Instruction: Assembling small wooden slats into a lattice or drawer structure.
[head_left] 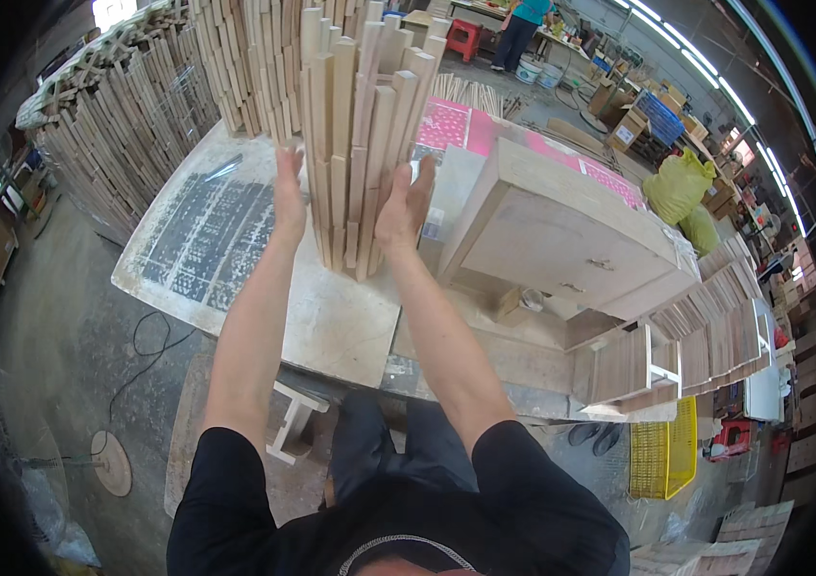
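A tight stand of pale wooden sticks [355,144] rises upright from the worktable, its tops uneven. My left hand [290,192] is beside its left side, flat with fingers stretched upward; whether it touches the sticks I cannot tell. On the other side my right hand [402,206] lies against the sticks' right edge, fingers extended and not wrapped round them. More upright wooden sticks [244,67] stand just behind, to the left. Both forearms reach forward over the light tabletop [341,322].
A pale wooden cabinet-like box [561,226] stands on the table's right, near stacked wooden strips [706,336]. A large wrapped stack of sticks [124,125] is at the far left. A yellow basket [664,449] and a fan [19,451] stand on the floor. Another person [523,29] works behind.
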Available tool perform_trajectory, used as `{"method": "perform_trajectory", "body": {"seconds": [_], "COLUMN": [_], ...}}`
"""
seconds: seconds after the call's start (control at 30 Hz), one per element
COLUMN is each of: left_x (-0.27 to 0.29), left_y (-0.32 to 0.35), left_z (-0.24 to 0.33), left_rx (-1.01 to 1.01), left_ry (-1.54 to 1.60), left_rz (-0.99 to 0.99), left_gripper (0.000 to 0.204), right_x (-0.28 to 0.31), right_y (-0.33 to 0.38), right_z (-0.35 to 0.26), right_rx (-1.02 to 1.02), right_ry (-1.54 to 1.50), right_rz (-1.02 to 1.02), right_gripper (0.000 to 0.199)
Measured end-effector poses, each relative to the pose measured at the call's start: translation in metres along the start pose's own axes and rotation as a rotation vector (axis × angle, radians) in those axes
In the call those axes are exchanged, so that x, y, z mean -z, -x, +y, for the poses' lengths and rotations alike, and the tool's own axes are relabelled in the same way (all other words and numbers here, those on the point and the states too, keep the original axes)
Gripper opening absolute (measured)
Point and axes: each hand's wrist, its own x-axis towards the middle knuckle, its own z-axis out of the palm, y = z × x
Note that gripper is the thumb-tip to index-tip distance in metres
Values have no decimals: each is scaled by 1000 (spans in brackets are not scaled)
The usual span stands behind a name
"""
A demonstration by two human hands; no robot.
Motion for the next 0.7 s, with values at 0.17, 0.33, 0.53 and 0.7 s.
{"method": "perform_trajectory", "body": {"seconds": [0.17, 0.33, 0.53, 0.7], "left_x": [5, -17, 48, 139], "left_y": [34, 52, 28, 104], "left_z": [-32, -4, -77, -43], "left_rx": [244, 254, 197, 176], "left_ry": [-20, 130, -108, -198], "left_rz": [70, 1, 237, 266], "left_gripper": [88, 88, 95, 70], "right_x": [-13, -12, 10, 170], "right_y": [31, 36, 84, 207], "right_z": [52, 50, 48, -51], "right_rx": [-284, -271, -168, 93], "right_ry": [-42, -41, 245, 92], "right_rz": [-55, -59, -17, -834], "right_gripper": [90, 85, 74, 42]}}
